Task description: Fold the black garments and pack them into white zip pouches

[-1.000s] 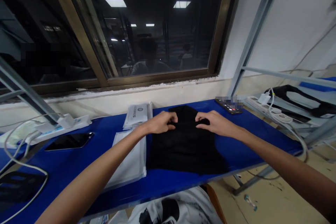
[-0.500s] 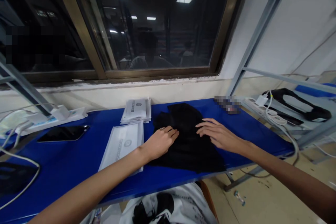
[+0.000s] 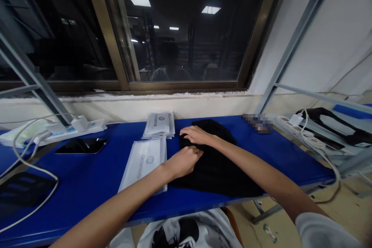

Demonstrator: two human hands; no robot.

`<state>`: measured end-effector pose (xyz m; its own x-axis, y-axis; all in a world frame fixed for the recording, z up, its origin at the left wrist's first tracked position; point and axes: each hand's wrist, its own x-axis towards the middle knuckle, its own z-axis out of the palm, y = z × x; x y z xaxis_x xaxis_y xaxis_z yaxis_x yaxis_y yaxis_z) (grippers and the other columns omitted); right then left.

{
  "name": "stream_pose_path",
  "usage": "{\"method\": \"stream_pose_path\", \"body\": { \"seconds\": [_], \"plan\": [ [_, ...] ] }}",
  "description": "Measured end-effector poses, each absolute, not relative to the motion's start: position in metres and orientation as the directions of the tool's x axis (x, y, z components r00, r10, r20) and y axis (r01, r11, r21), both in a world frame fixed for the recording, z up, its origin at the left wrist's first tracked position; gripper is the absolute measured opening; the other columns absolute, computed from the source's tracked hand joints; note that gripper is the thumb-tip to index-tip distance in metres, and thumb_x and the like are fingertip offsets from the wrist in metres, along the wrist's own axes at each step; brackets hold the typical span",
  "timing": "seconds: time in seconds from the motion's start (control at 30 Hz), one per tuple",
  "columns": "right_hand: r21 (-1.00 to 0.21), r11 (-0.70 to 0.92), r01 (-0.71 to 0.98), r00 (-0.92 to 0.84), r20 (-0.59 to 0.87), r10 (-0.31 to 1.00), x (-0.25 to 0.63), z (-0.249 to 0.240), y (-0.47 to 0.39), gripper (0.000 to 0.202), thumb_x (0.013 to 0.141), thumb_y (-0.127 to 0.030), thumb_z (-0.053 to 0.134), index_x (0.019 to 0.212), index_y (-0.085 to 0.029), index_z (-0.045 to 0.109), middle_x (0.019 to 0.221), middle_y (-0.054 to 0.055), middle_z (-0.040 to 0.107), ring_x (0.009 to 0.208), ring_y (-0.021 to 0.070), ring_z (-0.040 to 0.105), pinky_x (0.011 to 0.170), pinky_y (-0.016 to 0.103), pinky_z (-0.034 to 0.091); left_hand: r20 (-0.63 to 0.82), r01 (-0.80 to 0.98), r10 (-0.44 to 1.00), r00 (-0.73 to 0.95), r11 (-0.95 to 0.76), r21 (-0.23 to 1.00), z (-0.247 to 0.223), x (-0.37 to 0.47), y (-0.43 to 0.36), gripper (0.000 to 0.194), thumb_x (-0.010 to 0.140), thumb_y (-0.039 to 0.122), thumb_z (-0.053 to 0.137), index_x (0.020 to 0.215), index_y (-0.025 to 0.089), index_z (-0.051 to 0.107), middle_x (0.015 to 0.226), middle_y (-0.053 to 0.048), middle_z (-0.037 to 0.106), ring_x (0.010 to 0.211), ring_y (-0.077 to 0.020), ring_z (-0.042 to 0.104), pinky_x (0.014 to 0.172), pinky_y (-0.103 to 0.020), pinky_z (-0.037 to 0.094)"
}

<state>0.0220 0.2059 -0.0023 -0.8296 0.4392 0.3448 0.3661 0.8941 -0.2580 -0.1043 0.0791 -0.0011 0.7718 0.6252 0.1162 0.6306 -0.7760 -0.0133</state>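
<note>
A black garment (image 3: 223, 170) lies spread on the blue tabletop (image 3: 87, 186), partly bunched, its far end towards the window. My left hand (image 3: 186, 161) is closed on the cloth at the garment's left side, fingers curled in. Just beyond it, my right hand (image 3: 196, 135) reaches across the garment with its fingers bent over the upper left edge, gripping the dark fabric. The fingertips of both hands are partly hidden. Left of the garment lies a white printed plastic bag (image 3: 145, 159), and behind that is a stack of similar folded bags (image 3: 158, 124).
A phone (image 3: 81, 145) and a white power strip (image 3: 95, 124) with cables sit at the left. A blurred small item (image 3: 258, 122) lies at the back right. Another power strip (image 3: 286, 124) and a black strap-like object (image 3: 334, 126) are beyond the metal frame (image 3: 293, 46).
My right hand has moved left across the garment, from its right side to the upper left edge, and closed on the cloth. My left hand has curled tighter. The view has shifted slightly.
</note>
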Motion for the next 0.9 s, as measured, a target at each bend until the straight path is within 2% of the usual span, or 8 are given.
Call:
{"method": "stream_pose_path", "body": {
  "seconds": [0.17, 0.27, 0.37, 0.47, 0.57, 0.73, 0.83, 0.9],
  "plan": [
    [-0.228, 0.881, 0.415, -0.811, 0.347, 0.471, 0.028, -0.013, 0.203, 0.030, 0.086, -0.006, 0.061, 0.111, -0.021, 0.060, 0.101, 0.005, 0.068, 0.098, 0.0208, 0.061, 0.088, 0.032, 0.045, 0.174, 0.624, 0.602, 0.779, -0.773, -0.115, -0.002, -0.106, 0.079, 0.022, 0.089, 0.002, 0.051, 0.105, 0.012, 0.064, 0.099, -0.012, 0.069, 0.098, -0.0253, 0.067, 0.085, -0.035, 0.055],
    [-0.226, 0.864, 0.450, -0.778, 0.376, 0.504, 0.031, -0.012, 0.209, 0.036, 0.083, -0.012, 0.067, 0.116, -0.022, 0.058, 0.106, 0.006, 0.066, 0.103, 0.0236, 0.058, 0.093, 0.038, 0.044, 0.312, 0.691, 0.627, 0.714, -0.701, -0.174, 0.002, -0.114, 0.083, 0.033, 0.089, 0.001, 0.051, 0.118, 0.014, 0.060, 0.114, -0.014, 0.064, 0.113, -0.0282, 0.061, 0.087, -0.038, 0.055],
    [-0.264, 0.814, 0.518, -0.681, 0.449, 0.579, 0.043, -0.003, 0.216, 0.042, 0.081, -0.017, 0.070, 0.121, -0.019, 0.058, 0.121, 0.012, 0.062, 0.114, 0.0279, 0.055, 0.099, 0.044, 0.043, 0.324, 0.703, 0.630, 0.706, -0.681, -0.205, 0.001, -0.124, 0.093, 0.039, 0.086, -0.002, 0.052, 0.122, 0.012, 0.059, 0.122, -0.015, 0.061, 0.119, -0.0290, 0.056, 0.094, -0.041, 0.053],
    [-0.352, 0.778, 0.521, -0.552, 0.556, 0.622, 0.070, 0.016, 0.211, 0.030, 0.087, -0.023, 0.066, 0.116, -0.017, 0.060, 0.117, 0.013, 0.062, 0.108, 0.0259, 0.060, 0.097, 0.042, 0.047, 0.279, 0.673, 0.620, 0.733, -0.719, -0.172, -0.003, -0.130, 0.102, 0.031, 0.088, 0.001, 0.051, 0.115, 0.011, 0.062, 0.112, -0.013, 0.063, 0.114, -0.0286, 0.057, 0.096, -0.042, 0.051],
    [-0.346, 0.868, 0.357, -0.689, 0.529, 0.494, 0.100, 0.031, 0.186, 0.014, 0.092, -0.019, 0.058, 0.104, -0.021, 0.065, 0.105, 0.006, 0.066, 0.096, 0.0204, 0.063, 0.090, 0.035, 0.050, 0.302, 0.681, 0.633, 0.713, -0.727, -0.083, -0.007, -0.131, 0.110, 0.024, 0.091, 0.004, 0.051, 0.110, 0.012, 0.064, 0.107, -0.012, 0.063, 0.111, -0.0279, 0.057, 0.096, -0.041, 0.051],
    [-0.123, 0.939, 0.320, -0.893, 0.292, 0.343, 0.118, 0.016, 0.142, 0.037, 0.086, -0.013, 0.065, 0.121, -0.025, 0.066, 0.127, 0.009, 0.063, 0.117, 0.0263, 0.056, 0.102, 0.045, 0.047, 0.310, 0.689, 0.673, 0.672, -0.721, 0.074, -0.012, -0.134, 0.121, 0.026, 0.094, 0.006, 0.049, 0.116, 0.014, 0.062, 0.114, -0.012, 0.062, 0.104, -0.0248, 0.061, 0.092, -0.039, 0.053],
    [0.031, 0.937, 0.347, -0.893, 0.317, 0.320, 0.113, 0.002, 0.139, 0.032, 0.092, -0.014, 0.060, 0.121, -0.023, 0.069, 0.127, 0.013, 0.063, 0.115, 0.0281, 0.057, 0.099, 0.048, 0.047, 0.310, 0.676, 0.671, 0.674, -0.729, 0.108, -0.013, -0.137, 0.122, 0.030, 0.097, 0.011, 0.047, 0.124, 0.015, 0.060, 0.114, -0.012, 0.062, 0.106, -0.0250, 0.061, 0.095, -0.040, 0.053],
    [0.049, 0.939, 0.340, -0.877, 0.378, 0.297, 0.108, -0.002, 0.143, 0.030, 0.097, -0.015, 0.052, 0.119, -0.023, 0.071, 0.124, 0.012, 0.066, 0.110, 0.0266, 0.061, 0.097, 0.046, 0.048, 0.317, 0.668, 0.660, 0.681, -0.737, 0.101, -0.012, -0.140, 0.121, 0.040, 0.101, 0.019, 0.045, 0.140, 0.014, 0.051, 0.119, -0.014, 0.061, 0.112, -0.0262, 0.059, 0.100, -0.043, 0.050]
  ]
}}
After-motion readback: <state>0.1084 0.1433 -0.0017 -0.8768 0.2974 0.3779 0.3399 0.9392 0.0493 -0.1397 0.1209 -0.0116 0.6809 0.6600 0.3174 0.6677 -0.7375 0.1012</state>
